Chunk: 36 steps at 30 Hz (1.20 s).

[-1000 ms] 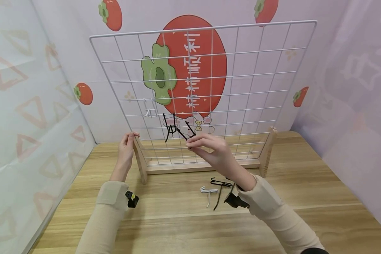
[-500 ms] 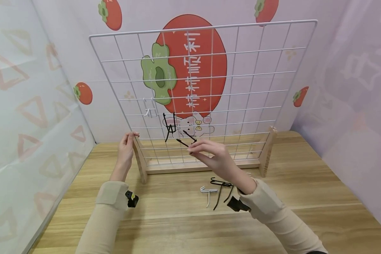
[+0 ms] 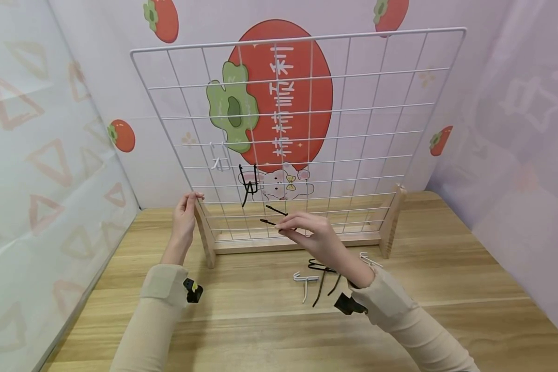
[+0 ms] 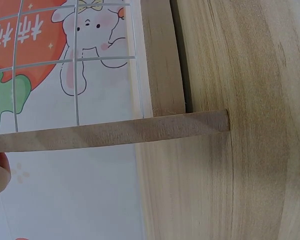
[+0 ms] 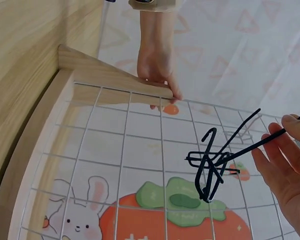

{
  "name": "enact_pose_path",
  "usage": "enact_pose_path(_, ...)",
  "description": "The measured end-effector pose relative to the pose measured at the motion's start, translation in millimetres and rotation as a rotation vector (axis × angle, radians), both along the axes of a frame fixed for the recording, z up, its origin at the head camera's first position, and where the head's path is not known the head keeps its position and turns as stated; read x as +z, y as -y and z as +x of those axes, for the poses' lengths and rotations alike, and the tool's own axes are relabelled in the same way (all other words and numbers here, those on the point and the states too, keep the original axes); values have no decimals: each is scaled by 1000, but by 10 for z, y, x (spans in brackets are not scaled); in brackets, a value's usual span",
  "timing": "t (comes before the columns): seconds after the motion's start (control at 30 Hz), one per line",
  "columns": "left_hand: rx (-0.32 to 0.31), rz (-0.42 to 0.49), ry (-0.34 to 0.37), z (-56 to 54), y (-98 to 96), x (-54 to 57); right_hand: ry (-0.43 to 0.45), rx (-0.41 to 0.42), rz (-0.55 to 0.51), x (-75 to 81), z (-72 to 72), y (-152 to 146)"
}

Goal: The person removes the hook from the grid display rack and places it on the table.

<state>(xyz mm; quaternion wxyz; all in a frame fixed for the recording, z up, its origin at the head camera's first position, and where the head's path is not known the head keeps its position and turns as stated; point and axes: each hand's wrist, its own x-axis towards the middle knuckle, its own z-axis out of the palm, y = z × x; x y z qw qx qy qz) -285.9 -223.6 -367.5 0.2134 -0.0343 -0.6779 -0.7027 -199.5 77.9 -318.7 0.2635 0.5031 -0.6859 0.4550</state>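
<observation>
A white wire grid panel [image 3: 353, 109] stands in wooden feet on the table. My left hand [image 3: 184, 214] grips the top of the left wooden foot [image 3: 206, 235]; in the left wrist view its fingers show at the foot's end. With thumb and fingertips my right hand [image 3: 313, 232] pinches a black wire hook [image 3: 276, 211] in front of the lower grid, its two prongs pointing left. In the right wrist view the held hook's rod [image 5: 260, 143] overlaps the hung hook. That other black double hook [image 3: 249, 187] hangs on the grid, with a white hook [image 3: 221, 164] up and left of it.
On the table below my right forearm lie a white hook [image 3: 306, 279], several black hooks [image 3: 322, 276] partly covered by the arm, and another white hook [image 3: 370, 260]. Behind the grid rises a printed cloth backdrop [image 3: 353, 155]. The right wooden foot [image 3: 391, 222] stands beyond my right hand.
My right hand has come down a little with the black hook, whose prongs have tipped from slanting up-left to nearly level. My left hand stays on the wooden foot.
</observation>
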Motion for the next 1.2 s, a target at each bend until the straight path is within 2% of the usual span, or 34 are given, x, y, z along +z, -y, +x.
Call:
enact_pose_path(0.5,3,-4,36,-3,-2,25,93,-5,31,-193,-19,23)
enact_pose_path(0.67,3,9,43,7,-9,41,64,7,18,-275,-58,36)
enact_pose_path(0.93,-7,5,34,127,-84,155,113,-9,45,-387,-66,56)
enact_pose_path(1.0,-10,5,36,125,-77,152,106,-17,55,-400,-63,62)
enact_pose_path(1.2,-8,21,34,22,-19,53,122,-2,61,-383,-13,88)
